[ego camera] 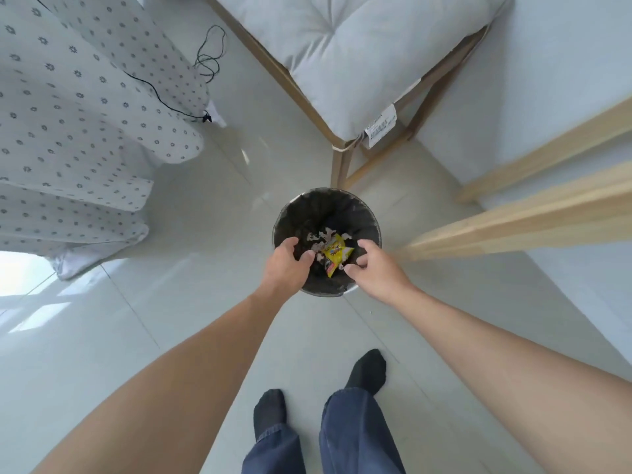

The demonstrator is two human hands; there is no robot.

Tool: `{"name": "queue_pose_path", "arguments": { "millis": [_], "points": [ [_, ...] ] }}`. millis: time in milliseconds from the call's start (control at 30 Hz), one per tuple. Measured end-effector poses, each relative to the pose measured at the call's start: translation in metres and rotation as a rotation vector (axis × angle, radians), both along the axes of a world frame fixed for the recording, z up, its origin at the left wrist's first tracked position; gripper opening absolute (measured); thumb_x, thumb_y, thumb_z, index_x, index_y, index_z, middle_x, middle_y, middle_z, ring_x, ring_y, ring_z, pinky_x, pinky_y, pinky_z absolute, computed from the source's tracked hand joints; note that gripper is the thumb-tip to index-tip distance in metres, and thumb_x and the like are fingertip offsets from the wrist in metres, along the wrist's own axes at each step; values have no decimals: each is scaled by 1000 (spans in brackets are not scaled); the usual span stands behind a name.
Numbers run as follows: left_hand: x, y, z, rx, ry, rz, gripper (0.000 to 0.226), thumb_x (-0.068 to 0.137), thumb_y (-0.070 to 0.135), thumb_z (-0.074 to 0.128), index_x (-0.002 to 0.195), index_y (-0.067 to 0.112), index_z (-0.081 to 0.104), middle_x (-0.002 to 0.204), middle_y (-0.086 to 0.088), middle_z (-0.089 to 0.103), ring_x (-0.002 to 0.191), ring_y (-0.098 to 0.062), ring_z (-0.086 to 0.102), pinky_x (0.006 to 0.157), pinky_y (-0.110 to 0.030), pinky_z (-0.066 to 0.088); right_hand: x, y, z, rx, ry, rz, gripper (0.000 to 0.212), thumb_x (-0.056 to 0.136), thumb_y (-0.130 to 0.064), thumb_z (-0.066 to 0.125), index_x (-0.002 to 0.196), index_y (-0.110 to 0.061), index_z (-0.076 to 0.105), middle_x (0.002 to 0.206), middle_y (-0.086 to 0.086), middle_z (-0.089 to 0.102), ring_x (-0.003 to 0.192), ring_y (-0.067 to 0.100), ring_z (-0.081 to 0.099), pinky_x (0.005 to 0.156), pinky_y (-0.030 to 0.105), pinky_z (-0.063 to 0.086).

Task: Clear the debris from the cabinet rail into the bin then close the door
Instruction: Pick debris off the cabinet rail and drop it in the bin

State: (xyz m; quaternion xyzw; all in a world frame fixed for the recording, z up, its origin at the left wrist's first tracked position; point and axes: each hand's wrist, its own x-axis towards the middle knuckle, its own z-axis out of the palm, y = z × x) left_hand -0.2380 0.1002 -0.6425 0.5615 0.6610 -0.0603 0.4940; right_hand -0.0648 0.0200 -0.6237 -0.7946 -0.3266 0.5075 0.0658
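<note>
Both hands hover over the round, black-lined bin (326, 241) at centre frame, the left hand (286, 265) and right hand (375, 266) loosely curled and empty, above a glossy yellow wrapper (334, 254) and pale torn scraps (319, 238) (their material unclear).

The floor tiles (191, 268) are pale and glossy, mirroring window light, while the bin (372, 217) is lined with a thin, crinkled black plastic bag holding a shiny yellow wrapper (337, 253) and torn matt paper scraps (323, 234). The chair frame (342, 162) is smooth, light, matt wood under a soft quilted grey cloth cushion (342, 49) with a paper tag (380, 125). The patterned curtain (75, 124) is matt woven cloth.
</note>
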Motion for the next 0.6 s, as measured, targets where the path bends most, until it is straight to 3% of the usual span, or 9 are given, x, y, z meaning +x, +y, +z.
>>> {"name": "queue_pose_path", "arguments": {
  "millis": [167, 267, 400, 500, 600],
  "points": [
    [-6, 0, 68, 87, -7, -128, 70, 102, 44, 60, 163, 22, 33, 157, -4, 53, 139, -28, 54, 109, -40, 46, 7, -14, 70, 59, 11, -28, 73, 98, -47, 64, 163, -25, 37, 154, 7, 60, 136, 28, 62, 115, 46, 48],
    [-10, 5, 137, 186, 11, -228, 69, 98, 51, 58, 158, 26, 38, 151, -4, 58, 134, -30, 57, 108, -46, 48, 8, -20, 138, 123, -20, -66, 71, 98, -49, 64, 161, -24, 42, 158, 7, 57, 145, 25, 55, 118, 40, 43],
    [-12, 10, 249, 300, 42, -345, 80, 97, 61, 54, 164, 27, 25, 170, -1, 34, 154, -27, 35, 120, -57, 32, 4, -30, 240, 223, -101, -89, 64, 99, -47, 63, 156, -21, 49, 156, 5, 60, 145, 28, 55, 107, 33, 42],
    [-15, 10, 333, 398, 13, -429, 84, 99, 63, 51, 166, 25, 18, 175, -3, 20, 160, -25, 20, 123, -62, 24, -2, -39, 320, 298, -160, -111, 68, 100, -49, 62, 160, -21, 44, 163, 5, 52, 152, 27, 47, 121, 39, 38],
    [-15, 5, 409, 486, -8, -481, 85, 98, 64, 51, 166, 27, 16, 176, -2, 16, 161, -25, 17, 123, -64, 22, -10, -50, 394, 384, -200, -164, 70, 99, -50, 61, 160, -21, 44, 164, 7, 50, 152, 26, 46, 122, 40, 37]
  ]
}}
